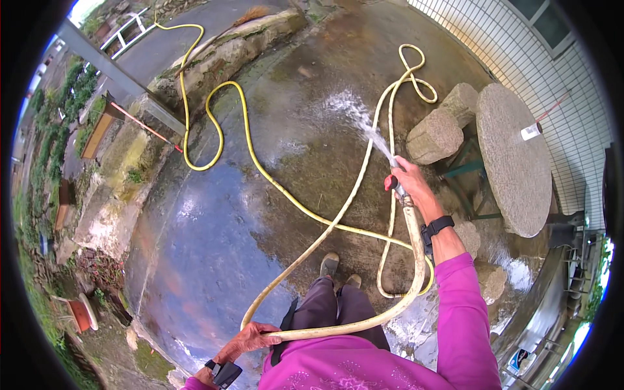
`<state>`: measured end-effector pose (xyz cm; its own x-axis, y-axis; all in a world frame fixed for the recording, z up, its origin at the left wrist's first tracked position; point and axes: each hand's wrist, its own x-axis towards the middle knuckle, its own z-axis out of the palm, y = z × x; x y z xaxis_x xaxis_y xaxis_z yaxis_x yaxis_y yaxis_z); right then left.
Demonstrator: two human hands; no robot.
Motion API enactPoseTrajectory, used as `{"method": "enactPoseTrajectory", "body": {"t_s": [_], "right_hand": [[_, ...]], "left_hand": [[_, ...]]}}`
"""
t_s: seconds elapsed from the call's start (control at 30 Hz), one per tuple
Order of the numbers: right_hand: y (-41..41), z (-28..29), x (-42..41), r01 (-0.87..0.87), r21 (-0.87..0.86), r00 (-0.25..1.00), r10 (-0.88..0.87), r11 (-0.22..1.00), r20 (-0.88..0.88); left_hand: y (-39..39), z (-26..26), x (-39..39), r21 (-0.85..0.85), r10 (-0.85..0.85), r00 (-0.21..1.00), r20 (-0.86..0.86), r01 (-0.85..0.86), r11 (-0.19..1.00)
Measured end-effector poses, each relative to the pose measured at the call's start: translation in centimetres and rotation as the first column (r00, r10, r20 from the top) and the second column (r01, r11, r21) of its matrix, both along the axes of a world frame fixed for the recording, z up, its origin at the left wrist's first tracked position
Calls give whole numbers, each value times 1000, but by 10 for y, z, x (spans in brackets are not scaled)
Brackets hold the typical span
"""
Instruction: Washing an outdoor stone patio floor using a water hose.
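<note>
My right hand (414, 181) grips a hose nozzle (394, 163) with a red valve knob (390, 183) on its side. Water (358, 114) sprays out of it towards the wet concrete floor (195, 229), away from my feet. The cream-coloured hose (414, 243) runs from the nozzle down and across my waist. Low in the view, my left hand (256, 336) is closed around that hose, which bends there and leads away over the floor in loops. A yellow hose (278, 185) lies on the ground and crosses under the cream one.
A round stone table (514, 161) with a white cup-like object (531, 131) stands at right, with stone stools (435, 138) beside it. Behind rises a tiled wall (568, 73). A low concrete kerb (239, 46) and a metal post (122, 75) border the left. Hose loops lie near my shoes (329, 264).
</note>
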<state>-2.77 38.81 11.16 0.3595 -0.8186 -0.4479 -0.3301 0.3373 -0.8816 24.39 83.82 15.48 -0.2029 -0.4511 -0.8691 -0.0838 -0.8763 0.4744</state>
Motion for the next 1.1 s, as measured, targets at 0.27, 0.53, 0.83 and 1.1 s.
{"method": "enactPoseTrajectory", "body": {"t_s": [0.27,0.53,0.83,1.1], "right_hand": [[-13,22,37,-32,-90,999,35,995,32],[-13,18,45,-142,-48,990,141,989,-27],[9,-73,-4,-324,44,905,323,945,-277],[23,-120,-24,-311,146,852,344,939,-394]], "left_hand": [[21,-8,-12,-35,125,991,-48,-127,991],[24,2,-26,-16,154,986,-58,-155,988],[26,10,-32,-39,235,971,-43,-237,971],[34,15,-33,4,265,964,-17,-265,964]]}}
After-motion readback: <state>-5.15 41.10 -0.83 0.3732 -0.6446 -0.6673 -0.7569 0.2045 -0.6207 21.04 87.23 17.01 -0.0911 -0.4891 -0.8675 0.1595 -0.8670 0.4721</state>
